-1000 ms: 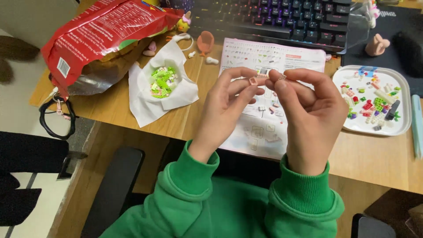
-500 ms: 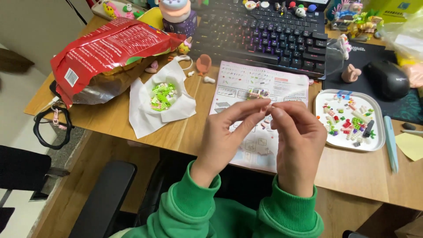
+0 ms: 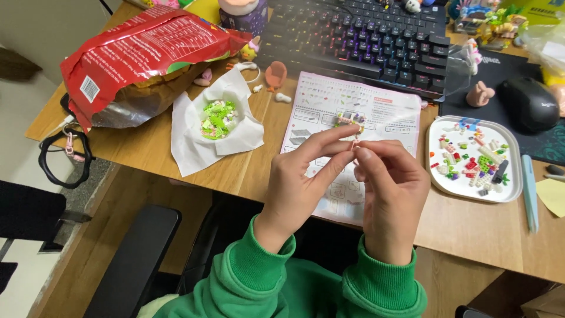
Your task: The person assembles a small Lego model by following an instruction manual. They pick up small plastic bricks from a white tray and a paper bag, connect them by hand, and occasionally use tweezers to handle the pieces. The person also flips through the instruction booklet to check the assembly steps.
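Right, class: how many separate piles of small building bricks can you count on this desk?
2. Green bricks lie on the white tissue, left of the instruction sheet. Mixed-colour bricks fill the white tray on the right. The hands may hide others.

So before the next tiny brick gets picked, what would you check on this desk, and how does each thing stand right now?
1. Both hands meet over the instruction sheet: ok, left hand and right hand have their fingertips together above it.
2. Piece pinched between the fingertips: cannot tell, it is too small to make out.
3. Small half-built model on the sheet: ok, it sits just beyond the fingertips.
4. White tray of mixed bricks: ok, flat on the desk beside the right hand.
5. Green bricks on the white tissue: ok, heaped together to the left.
6. Sheet readable: not ok, the hands cover its lower part.
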